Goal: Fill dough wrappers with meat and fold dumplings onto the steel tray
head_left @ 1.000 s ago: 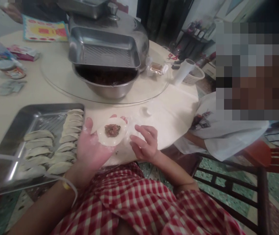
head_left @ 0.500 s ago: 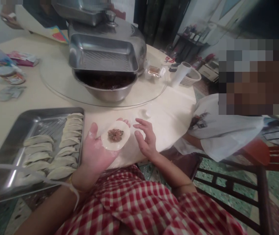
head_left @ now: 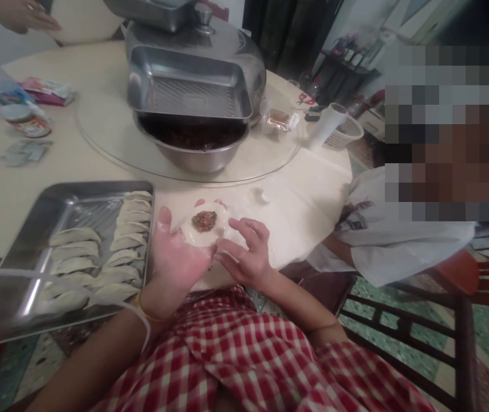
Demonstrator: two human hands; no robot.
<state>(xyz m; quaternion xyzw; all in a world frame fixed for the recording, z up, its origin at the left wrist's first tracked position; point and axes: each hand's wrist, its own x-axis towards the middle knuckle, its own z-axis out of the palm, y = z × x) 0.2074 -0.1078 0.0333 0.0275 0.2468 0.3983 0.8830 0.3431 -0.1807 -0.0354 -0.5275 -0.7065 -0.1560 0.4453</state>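
Folded dumplings (head_left: 75,250) sit in the tray (head_left: 81,205), while a wrapper (head_left: 197,237) with filling (head_left: 204,221) lies not yet folded on the spread left hand (head_left: 180,257), the right hand (head_left: 224,233), fingers parted, at its edge.

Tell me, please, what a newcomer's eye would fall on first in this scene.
Probably the round wrapper with its dab of filling, on the open left hand, with the right hand at its edge. To the left, dumplings line a metal tray in two rows. Farther back, a rectangular pan sits over a steel bowl.
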